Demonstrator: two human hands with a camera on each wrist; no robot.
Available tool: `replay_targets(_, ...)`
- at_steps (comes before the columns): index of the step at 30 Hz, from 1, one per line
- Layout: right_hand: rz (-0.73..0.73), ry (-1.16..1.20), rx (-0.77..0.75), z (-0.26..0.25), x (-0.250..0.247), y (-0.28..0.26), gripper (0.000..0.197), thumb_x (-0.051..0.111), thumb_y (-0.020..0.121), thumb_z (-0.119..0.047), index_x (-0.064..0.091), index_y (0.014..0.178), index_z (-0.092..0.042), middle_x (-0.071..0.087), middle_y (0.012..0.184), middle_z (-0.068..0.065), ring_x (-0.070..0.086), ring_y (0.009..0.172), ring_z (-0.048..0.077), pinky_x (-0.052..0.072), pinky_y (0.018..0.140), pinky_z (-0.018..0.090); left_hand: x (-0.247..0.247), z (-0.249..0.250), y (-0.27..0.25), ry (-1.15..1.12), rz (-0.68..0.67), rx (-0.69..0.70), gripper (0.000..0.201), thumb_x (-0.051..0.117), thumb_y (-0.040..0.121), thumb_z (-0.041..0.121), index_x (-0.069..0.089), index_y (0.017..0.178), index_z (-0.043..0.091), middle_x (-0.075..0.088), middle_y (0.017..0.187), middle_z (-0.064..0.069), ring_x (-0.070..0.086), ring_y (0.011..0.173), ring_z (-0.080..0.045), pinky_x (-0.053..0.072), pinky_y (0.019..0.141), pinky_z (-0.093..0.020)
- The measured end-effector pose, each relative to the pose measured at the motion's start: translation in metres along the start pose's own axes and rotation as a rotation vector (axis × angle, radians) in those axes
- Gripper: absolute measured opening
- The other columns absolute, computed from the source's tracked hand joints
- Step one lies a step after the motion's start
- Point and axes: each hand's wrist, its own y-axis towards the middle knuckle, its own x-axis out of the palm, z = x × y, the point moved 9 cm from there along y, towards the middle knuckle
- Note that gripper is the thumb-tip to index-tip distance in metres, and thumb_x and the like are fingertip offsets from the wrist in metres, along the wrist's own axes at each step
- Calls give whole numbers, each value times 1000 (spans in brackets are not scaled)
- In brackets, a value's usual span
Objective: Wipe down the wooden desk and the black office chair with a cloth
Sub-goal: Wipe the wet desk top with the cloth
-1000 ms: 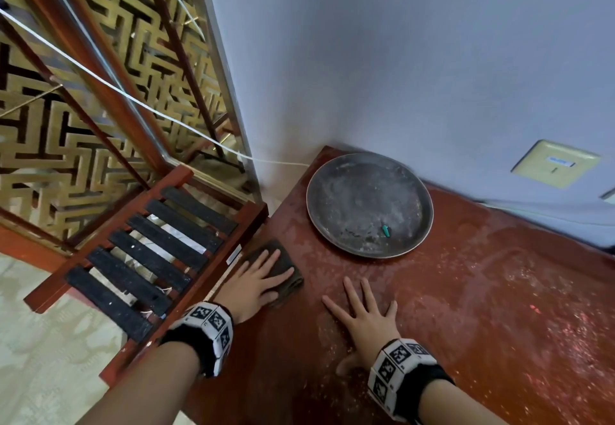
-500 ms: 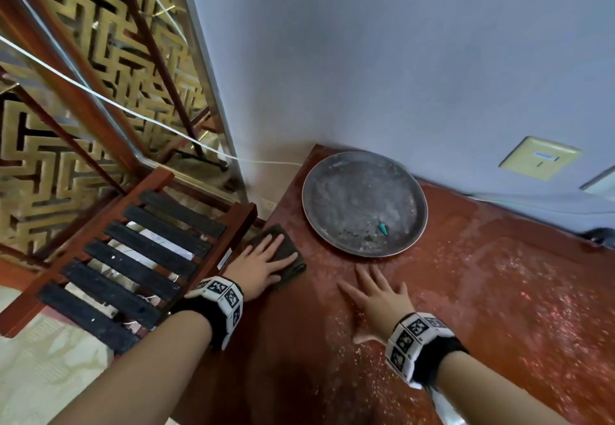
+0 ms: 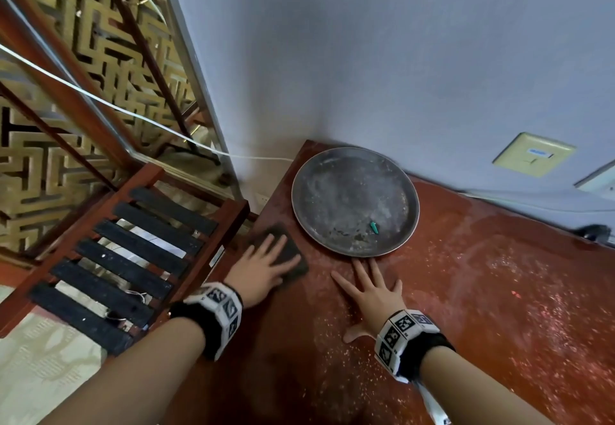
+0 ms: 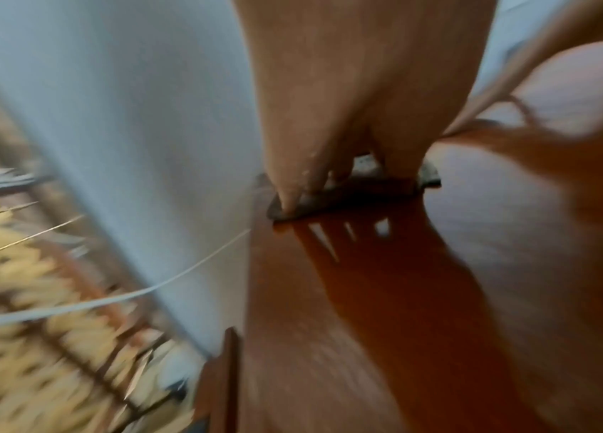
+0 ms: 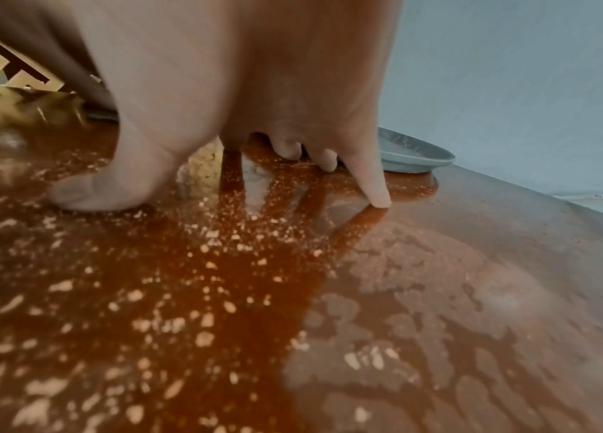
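Note:
A reddish-brown wooden desk (image 3: 466, 291) fills the lower right, dusty and speckled with pale crumbs. My left hand (image 3: 263, 266) lies flat with straight fingers on a dark cloth (image 3: 293, 253) near the desk's left edge; the left wrist view, blurred, shows the fingers (image 4: 292, 187) pressing the cloth (image 4: 348, 193) onto the desk (image 4: 366, 307). My right hand (image 3: 369, 288) is spread flat on the bare desk, fingertips almost at the metal tray's front rim. In the right wrist view its fingers (image 5: 374, 181) press the dusty desk (image 5: 440, 293). No office chair is in view.
A round grey metal tray (image 3: 355, 200) with a small green object (image 3: 375, 227) sits in the desk's back left corner against the blue-grey wall. A slatted wooden rack (image 3: 133, 258) stands just left of the desk. A yellow wall plate (image 3: 532, 154) and a white cable (image 3: 100, 105) are nearby.
My left hand has pushed the cloth forward along the desk's left edge toward the wall. My right hand has slid forward toward the tray's rim.

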Motion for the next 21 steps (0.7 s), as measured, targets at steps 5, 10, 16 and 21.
replay_targets(5, -8, -10, -5, 0, 2, 2, 117, 69, 65, -62, -20, 140, -48, -27, 153, 2, -25, 140, 32, 8, 103, 73, 31, 31, -31, 123, -104, 250, 65, 29, 86, 45, 6, 147, 41, 7, 157, -2, 35, 133, -16, 40, 100, -39)
replay_targets(10, -7, -2, -4, 0, 3, 2, 117, 69, 65, -63, -21, 139, -48, -28, 153, 1, -26, 140, 31, 7, 104, 72, -4, -42, 28, -190, -117, -187, 53, 27, 102, 36, -2, 147, 41, -17, 157, -1, -15, 145, -22, 5, 117, -44)
replay_targets(16, -8, -3, -9, 0, 3, 1, 117, 69, 65, -63, -21, 140, -47, -29, 153, 1, -26, 140, 31, 7, 104, 72, 16, 27, -4, -9, -189, 161, 50, 20, 99, 40, 7, 147, 44, -23, 153, 3, -33, 132, -24, -7, 116, -43)
replay_targets(21, -7, 1, -14, 0, 2, 1, 118, 69, 65, -62, -21, 140, -47, -29, 153, 1, -27, 139, 31, 5, 104, 72, 15, -12, 0, -167, -182, 1, 47, 5, 86, 59, -1, 133, 57, -23, 152, 9, -32, 133, -15, -9, 118, -40)
